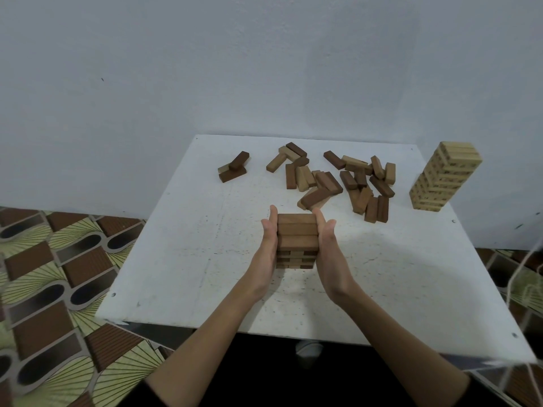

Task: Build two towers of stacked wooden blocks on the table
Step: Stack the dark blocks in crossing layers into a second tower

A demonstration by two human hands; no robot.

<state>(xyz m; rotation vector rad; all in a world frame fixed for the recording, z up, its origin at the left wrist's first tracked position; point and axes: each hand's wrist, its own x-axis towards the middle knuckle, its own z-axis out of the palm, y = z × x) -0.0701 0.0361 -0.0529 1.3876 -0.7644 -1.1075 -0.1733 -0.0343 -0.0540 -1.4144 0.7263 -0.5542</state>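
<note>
Brown short wooden-block tower (297, 240), table centre: your flat left hand (269, 251) and right hand (329, 251) press its sides, squaring it. Next, you add loose wooden blocks (338, 179) gently.

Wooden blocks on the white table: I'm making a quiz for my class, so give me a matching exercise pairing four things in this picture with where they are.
Things:
1. tall pale tower
2. short brown stack
3. loose pile of blocks
4. small trio of blocks

Places:
A. pressed between the left hand and right hand
B. far left of the table
C. far right corner of the table
D. scattered across the far middle

Pairs: 1-C, 2-A, 3-D, 4-B
</note>
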